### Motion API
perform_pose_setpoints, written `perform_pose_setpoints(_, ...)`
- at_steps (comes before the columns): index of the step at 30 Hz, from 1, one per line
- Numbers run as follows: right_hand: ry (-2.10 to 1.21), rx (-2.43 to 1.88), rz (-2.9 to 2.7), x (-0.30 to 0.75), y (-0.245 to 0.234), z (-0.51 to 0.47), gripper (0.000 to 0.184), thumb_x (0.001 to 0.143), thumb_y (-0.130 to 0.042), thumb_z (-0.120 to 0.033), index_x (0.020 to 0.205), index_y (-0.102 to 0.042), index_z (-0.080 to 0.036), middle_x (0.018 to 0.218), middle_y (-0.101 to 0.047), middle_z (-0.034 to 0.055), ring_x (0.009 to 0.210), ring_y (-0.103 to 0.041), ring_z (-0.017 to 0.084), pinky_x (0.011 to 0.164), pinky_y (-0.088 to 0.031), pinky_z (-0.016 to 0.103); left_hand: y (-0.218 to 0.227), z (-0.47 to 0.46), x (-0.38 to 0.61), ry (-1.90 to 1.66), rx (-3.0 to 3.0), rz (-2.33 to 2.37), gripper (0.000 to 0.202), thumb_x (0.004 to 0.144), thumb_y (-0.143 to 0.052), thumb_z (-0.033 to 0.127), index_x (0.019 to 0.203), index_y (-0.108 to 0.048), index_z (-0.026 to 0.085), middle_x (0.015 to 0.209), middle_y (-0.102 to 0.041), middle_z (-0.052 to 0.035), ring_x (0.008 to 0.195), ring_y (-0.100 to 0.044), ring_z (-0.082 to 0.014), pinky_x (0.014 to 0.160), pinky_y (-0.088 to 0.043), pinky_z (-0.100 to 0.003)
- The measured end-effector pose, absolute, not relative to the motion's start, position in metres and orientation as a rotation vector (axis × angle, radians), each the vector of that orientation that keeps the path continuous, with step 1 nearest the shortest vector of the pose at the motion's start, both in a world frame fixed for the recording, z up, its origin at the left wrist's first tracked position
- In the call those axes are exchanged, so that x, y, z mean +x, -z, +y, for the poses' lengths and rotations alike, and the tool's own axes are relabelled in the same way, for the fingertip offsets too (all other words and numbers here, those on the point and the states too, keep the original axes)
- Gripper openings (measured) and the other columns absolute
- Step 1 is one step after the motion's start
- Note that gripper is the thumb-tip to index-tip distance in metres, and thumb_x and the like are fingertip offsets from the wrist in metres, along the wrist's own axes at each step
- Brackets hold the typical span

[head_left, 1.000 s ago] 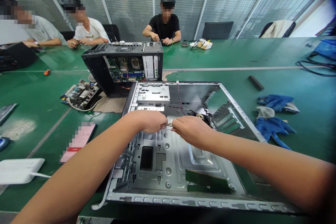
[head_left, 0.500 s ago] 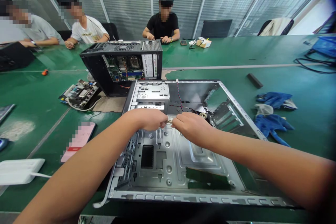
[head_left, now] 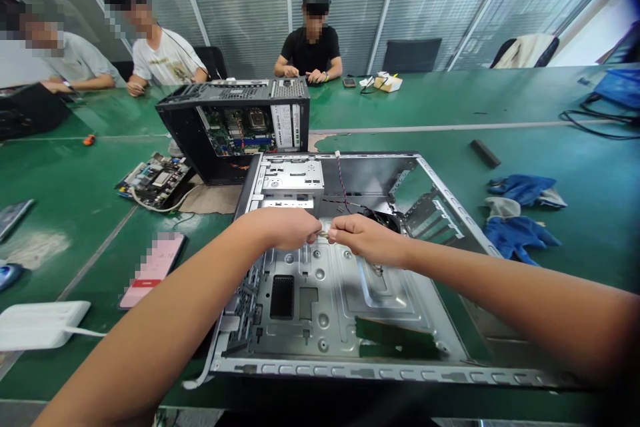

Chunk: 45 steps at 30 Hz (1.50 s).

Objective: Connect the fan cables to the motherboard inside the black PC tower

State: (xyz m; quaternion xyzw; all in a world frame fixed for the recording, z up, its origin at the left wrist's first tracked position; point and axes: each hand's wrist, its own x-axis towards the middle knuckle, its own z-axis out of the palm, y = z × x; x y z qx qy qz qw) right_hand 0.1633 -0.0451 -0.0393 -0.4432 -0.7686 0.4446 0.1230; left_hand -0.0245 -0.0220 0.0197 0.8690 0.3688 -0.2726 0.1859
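Observation:
An open metal computer case [head_left: 310, 369] lies flat before me. Above its inner floor, my left hand [head_left: 295, 227] and my right hand [head_left: 367, 238] meet, fingers pinched from both sides on a pale cable [head_left: 323, 233]. Only a short piece of it shows between the fingertips; a further bit hangs below my right palm. Beyond my right hand sits a dark round part resembling a fan [head_left: 387, 219], partly covered. A thin dark-red twisted wire [head_left: 342, 177] with a white plug rises from the case interior. The metal drive cage [head_left: 293, 175] stands behind my left hand.
A second, upright computer case [head_left: 180, 127] stands behind, beside a loose motherboard [head_left: 157, 180]. On the left lie a pink-screened phone [head_left: 153, 267] and a white adapter [head_left: 45, 325]. Blue gloves [head_left: 520, 233] lie right. Several people sit across the green table [head_left: 440, 103].
My right hand has turned slightly, its fingers now more extended along the cable. A pale loop once seen behind it now hangs beneath the palm. The left hand keeps its pinch.

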Motion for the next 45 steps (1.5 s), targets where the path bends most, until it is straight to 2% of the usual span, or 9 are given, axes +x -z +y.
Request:
perform_pose_setpoints(5,-0.888,-1.415,-2.381,0.159,0.034,-0.059,0.018,0.091,-0.046,-0.029,0.076,-0.050,-0.020,0.065,-0.054,-0.0010,0.061,-0.044,0.012,0.058,-0.031,0.027,-0.018,-0.021,-0.028,0.640,2.438,0.965,0.033,0.093,-0.038,0.025,0.119,-0.057,0.020,0.100,-0.067,-0.0096,0.075,-0.056,-0.0194,0.067,-0.043,-0.030)
perform_pose_setpoints(10,-0.622,-1.464,-2.534,0.156,0.032,-0.064,0.013,0.087,-0.057,-0.031,0.092,-0.056,-0.018,0.075,-0.064,0.0033,0.062,-0.051,0.014,0.054,-0.028,0.027,-0.015,-0.019,-0.031,0.566,2.379,0.880,0.036,0.092,-0.040,0.025,0.126,-0.054,0.022,0.112,-0.066,-0.0083,0.087,-0.059,-0.0198,0.072,-0.043,-0.029)
perform_pose_setpoints(16,0.026,-1.291,-2.802,0.159,0.033,-0.058,0.014,0.094,-0.049,-0.021,0.091,-0.062,-0.019,0.078,-0.064,0.0052,0.060,-0.048,0.015,0.056,-0.020,0.031,-0.014,-0.017,-0.029,0.557,2.428,0.887,0.028,0.094,-0.038,0.025,0.110,-0.059,0.018,0.103,-0.067,-0.0079,0.084,-0.058,-0.0189,0.071,-0.041,-0.029)
perform_pose_setpoints(20,0.436,-0.983,-2.827,0.164,0.031,-0.056,0.023,0.091,-0.044,-0.007,0.080,-0.062,-0.017,0.076,-0.061,0.0068,0.067,-0.044,0.017,0.063,-0.023,0.034,-0.016,-0.018,-0.027,0.583,2.467,0.906,0.026,0.094,-0.037,0.027,0.103,-0.059,0.017,0.097,-0.066,-0.0084,0.075,-0.055,-0.0180,0.065,-0.038,-0.029)
perform_pose_setpoints(23,0.568,-0.815,-2.797,0.165,0.028,-0.055,0.029,0.093,-0.039,-0.006,0.078,-0.061,-0.018,0.074,-0.059,0.0068,0.071,-0.042,0.018,0.069,-0.025,0.035,-0.018,-0.018,-0.026,0.584,2.473,0.915,0.026,0.093,-0.036,0.027,0.102,-0.059,0.017,0.095,-0.065,-0.0082,0.074,-0.054,-0.0181,0.065,-0.037,-0.029)
perform_pose_setpoints(30,0.457,-0.937,-2.848,0.165,0.034,-0.050,0.028,0.089,-0.039,-0.003,0.080,-0.062,-0.016,0.070,-0.059,0.0067,0.062,-0.038,0.017,0.060,-0.018,0.034,-0.019,-0.016,-0.027,0.566,2.457,0.931,0.027,0.092,-0.037,0.024,0.106,-0.059,0.017,0.098,-0.066,-0.0083,0.078,-0.056,-0.0195,0.067,-0.039,-0.030)
perform_pose_setpoints(35,0.134,-1.194,-2.846,0.162,0.044,-0.049,0.025,0.096,-0.039,-0.019,0.086,-0.061,-0.015,0.078,-0.063,0.0077,0.061,-0.045,0.015,0.056,-0.016,0.032,-0.018,-0.016,-0.027,0.576,2.483,0.978,0.025,0.093,-0.040,0.027,0.105,-0.060,0.018,0.095,-0.066,-0.0078,0.075,-0.056,-0.0180,0.064,-0.038,-0.028)
perform_pose_setpoints(42,-0.531,-1.246,-2.678,0.158,0.040,-0.046,0.038,0.101,-0.029,-0.034,0.078,-0.054,-0.018,0.072,-0.060,0.0032,0.064,-0.049,0.014,0.060,-0.026,0.028,-0.019,-0.018,-0.025,0.632,2.487,1.024,0.024,0.093,-0.041,0.024,0.104,-0.061,0.019,0.088,-0.065,-0.0070,0.070,-0.054,-0.0170,0.063,-0.039,-0.029)
perform_pose_setpoints(45,-0.499,-1.256,-2.677,0.158,0.041,-0.046,0.036,0.101,-0.030,-0.033,0.080,-0.054,-0.017,0.073,-0.062,0.0039,0.065,-0.050,0.014,0.060,-0.026,0.029,-0.019,-0.018,-0.025,0.628,2.489,1.037,0.025,0.093,-0.040,0.026,0.105,-0.061,0.018,0.091,-0.066,-0.0083,0.071,-0.055,-0.0179,0.064,-0.040,-0.029)
